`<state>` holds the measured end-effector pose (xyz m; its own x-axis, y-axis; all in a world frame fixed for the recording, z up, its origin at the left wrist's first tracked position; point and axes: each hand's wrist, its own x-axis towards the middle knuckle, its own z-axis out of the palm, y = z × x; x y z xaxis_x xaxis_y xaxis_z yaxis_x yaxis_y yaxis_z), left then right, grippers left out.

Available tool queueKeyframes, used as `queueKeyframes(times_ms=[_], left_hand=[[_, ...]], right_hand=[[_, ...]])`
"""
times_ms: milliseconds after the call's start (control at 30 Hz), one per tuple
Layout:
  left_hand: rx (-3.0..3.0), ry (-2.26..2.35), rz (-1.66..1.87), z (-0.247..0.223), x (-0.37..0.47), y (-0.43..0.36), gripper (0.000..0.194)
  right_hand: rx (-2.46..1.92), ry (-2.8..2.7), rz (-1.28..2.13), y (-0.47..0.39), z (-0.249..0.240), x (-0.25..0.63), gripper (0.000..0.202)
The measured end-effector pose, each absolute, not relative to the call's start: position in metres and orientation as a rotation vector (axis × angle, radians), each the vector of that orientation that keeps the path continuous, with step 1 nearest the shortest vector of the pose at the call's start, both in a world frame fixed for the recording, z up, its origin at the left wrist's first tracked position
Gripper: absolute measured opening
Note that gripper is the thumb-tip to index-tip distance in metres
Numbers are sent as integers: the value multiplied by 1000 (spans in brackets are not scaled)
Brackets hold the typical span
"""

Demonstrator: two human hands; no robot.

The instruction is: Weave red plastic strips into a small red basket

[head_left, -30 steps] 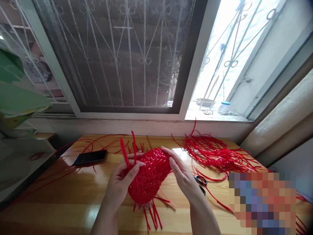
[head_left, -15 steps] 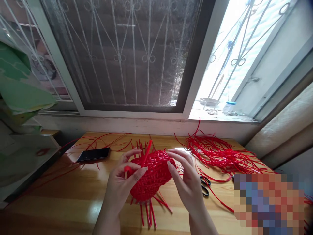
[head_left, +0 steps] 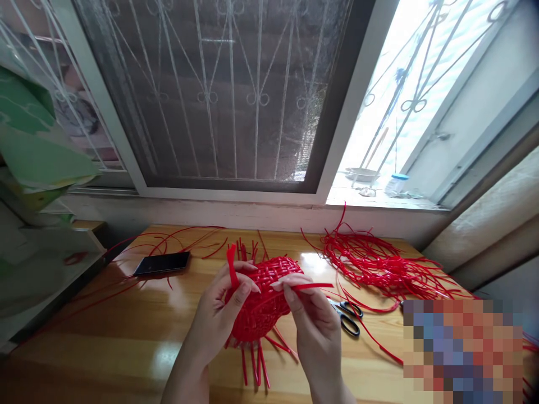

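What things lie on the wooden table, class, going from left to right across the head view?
Black phone → left hand → red woven basket → right hand → black-handled scissors → heap of loose red strips.

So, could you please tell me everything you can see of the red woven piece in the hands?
The red woven piece is a rounded, basket-like shell of glossy plastic-looking strips in a tight lattice. Loose strip ends stick up at its far edge and fan down below it. It is held over the wooden table, between the left hand, pinching an upright strip, and the right hand, whose fingers pinch a strip pointing right.
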<state>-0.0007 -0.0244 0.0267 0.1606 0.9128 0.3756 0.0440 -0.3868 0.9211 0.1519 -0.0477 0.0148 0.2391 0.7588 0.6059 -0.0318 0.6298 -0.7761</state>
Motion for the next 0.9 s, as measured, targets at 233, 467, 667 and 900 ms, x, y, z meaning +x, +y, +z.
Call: queueKeyframes(times_ms=[233,467,667,900], left_hand=[[1553,1093,1499,25,5,-22,27],[1554,1189,1556,24,3,-18,25],[1509,1160,1234,18,-5,-23,70],[1284,1045,1092,22,-3,-23,75]], right_hand=[[-996,-1313,100,-30,5,169,13],[-939,-1130,522,-19,-9,162,7],[-937,-1060,545,-18,-8,158,9],[-910,-1071,539,-19,-8,156,10]])
